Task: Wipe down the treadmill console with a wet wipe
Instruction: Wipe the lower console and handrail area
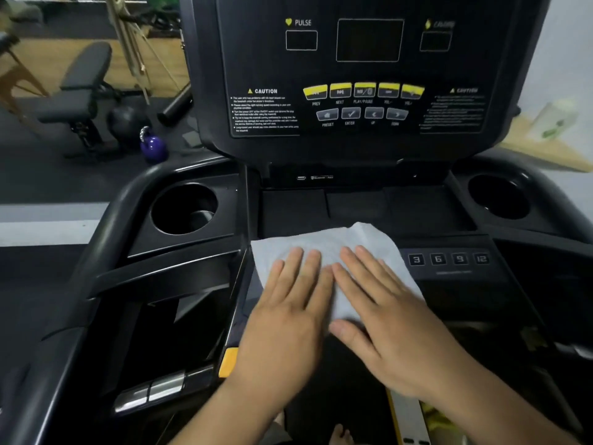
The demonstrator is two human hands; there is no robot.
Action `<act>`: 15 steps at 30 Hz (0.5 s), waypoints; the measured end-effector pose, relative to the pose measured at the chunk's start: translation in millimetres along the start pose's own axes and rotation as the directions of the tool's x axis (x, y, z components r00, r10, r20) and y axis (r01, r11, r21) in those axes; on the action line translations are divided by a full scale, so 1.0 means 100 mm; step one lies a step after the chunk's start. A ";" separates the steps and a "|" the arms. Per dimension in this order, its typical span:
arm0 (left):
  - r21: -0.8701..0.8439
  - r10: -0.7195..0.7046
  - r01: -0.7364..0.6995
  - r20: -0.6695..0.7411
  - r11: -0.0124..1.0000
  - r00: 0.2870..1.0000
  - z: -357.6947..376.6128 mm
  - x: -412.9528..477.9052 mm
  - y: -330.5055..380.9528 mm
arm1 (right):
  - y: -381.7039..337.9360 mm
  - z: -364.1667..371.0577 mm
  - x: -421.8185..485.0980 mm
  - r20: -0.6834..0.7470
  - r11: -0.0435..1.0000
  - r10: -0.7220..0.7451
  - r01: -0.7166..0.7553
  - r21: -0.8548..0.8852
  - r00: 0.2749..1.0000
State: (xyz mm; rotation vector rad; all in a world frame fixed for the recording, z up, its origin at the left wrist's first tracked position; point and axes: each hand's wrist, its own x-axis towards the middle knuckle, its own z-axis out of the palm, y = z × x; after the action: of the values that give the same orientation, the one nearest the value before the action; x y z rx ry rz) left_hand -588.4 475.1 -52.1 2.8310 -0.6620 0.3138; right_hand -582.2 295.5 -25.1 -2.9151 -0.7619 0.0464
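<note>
A white wet wipe (324,244) lies spread flat on the lower panel of the black treadmill console (353,207). My left hand (288,319) presses flat on the wipe's left part, fingers together and extended. My right hand (382,313) lies flat on its right part, thumb spread toward the left hand. Both palms rest on top of the wipe rather than gripping it. The upright display panel (362,75) with yellow and grey buttons stands behind, untouched. Number keys 3, 6, 9, 12 (449,259) sit just right of the wipe.
Round cup holders sit at the console's left (184,208) and right (497,195). A curved handrail (106,226) runs along the left side. On the floor beyond are a weight bench (77,88), a purple kettlebell (154,146) and a foam roller (175,106).
</note>
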 end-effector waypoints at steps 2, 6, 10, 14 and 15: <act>-0.032 0.032 -0.031 0.009 0.999 0.999 0.09 0.12 0.08 | 0.13 0.00 -0.10 -0.025 0.998 0.056 -0.056 -0.004 0.998; -0.067 0.174 -0.171 0.044 0.983 0.984 0.12 0.47 0.33 | 0.52 -0.03 -0.36 -0.069 0.972 0.235 -0.232 0.040 0.970; -0.041 0.255 -0.253 0.085 0.967 0.963 0.18 0.59 0.49 | 0.66 -0.02 -0.50 -0.071 0.952 0.305 -0.305 0.007 0.950; -0.048 0.238 -0.235 0.081 0.971 0.968 0.13 0.37 0.36 | 0.42 0.05 -0.37 -0.016 0.955 0.294 -0.294 -0.036 0.956; -0.043 0.225 -0.221 0.088 0.974 0.971 0.10 0.29 0.30 | 0.34 0.06 -0.33 -0.010 0.963 0.268 -0.268 -0.039 0.963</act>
State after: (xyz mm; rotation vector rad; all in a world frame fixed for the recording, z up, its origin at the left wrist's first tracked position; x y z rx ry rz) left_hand -574.9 434.2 -49.1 2.7559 -0.9992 0.2067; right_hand -594.8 250.4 -35.9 -3.0342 -0.3653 0.0513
